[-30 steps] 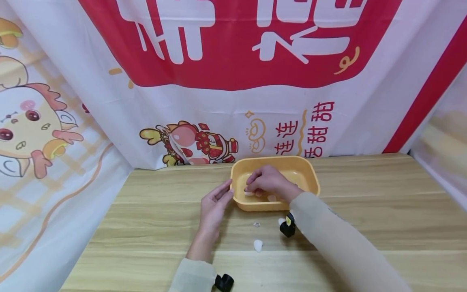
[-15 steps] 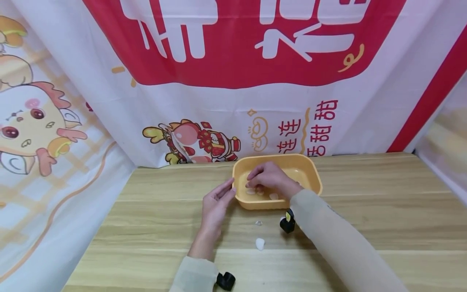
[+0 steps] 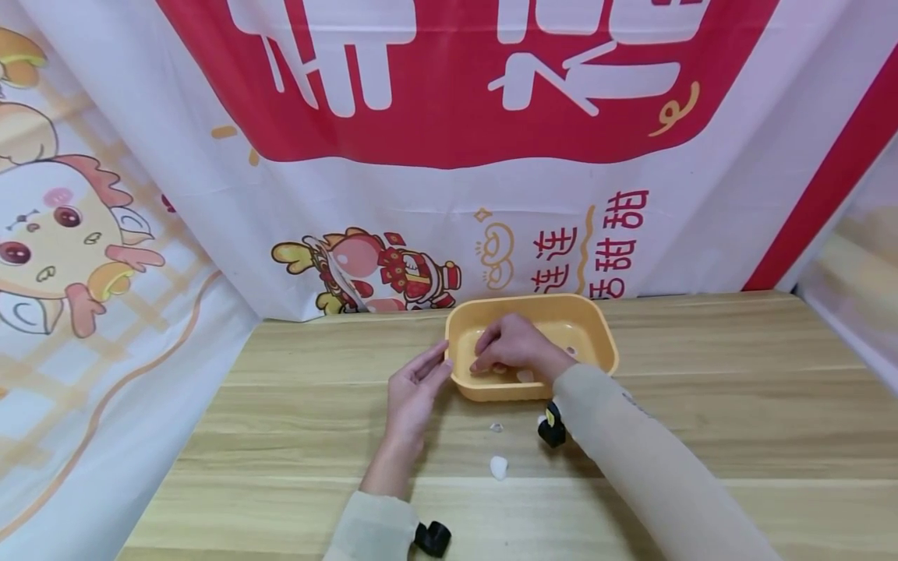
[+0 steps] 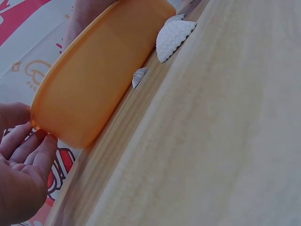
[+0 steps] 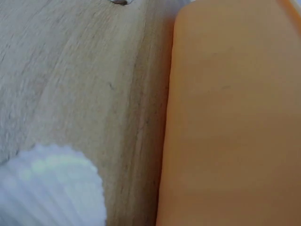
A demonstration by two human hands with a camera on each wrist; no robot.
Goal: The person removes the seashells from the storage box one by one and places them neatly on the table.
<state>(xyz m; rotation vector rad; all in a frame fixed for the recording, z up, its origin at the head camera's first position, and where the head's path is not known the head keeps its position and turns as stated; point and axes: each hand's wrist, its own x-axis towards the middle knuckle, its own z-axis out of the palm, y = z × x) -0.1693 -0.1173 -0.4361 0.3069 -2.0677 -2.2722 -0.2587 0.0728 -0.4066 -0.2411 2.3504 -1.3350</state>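
Observation:
My left hand (image 3: pixel 410 397) reaches to the near-left end of a yellow plastic tub (image 3: pixel 603 335), its extended fingertips against the outside wall. In the left wrist view, the fingers (image 4: pixel 44 155) meet the tub below its rim. My right hand (image 3: pixel 517 343) is down inside the tub, fingers bent toward the floor at the left end. Its fingertips cover the spot where a small pale shell lay, and I cannot tell whether they pinch it. Beside the hand lie a pale seashell (image 3: pixel 525 376) and a smaller one (image 3: pixel 571 351), both on the tub's floor.
On the wooden table (image 3: pixel 281 436) in front of the tub lie a white ribbed seashell (image 3: pixel 499 467) and a small patterned shell (image 3: pixel 496 427). Another white shell (image 5: pixel 51 188) sits under my right wrist. A printed cloth (image 3: pixel 393 195) hangs directly behind the tub.
My right hand's fingertips lifted off a pale shell in the tub, then came down over it again. My left hand stays at the tub's end. The view has shifted slightly.

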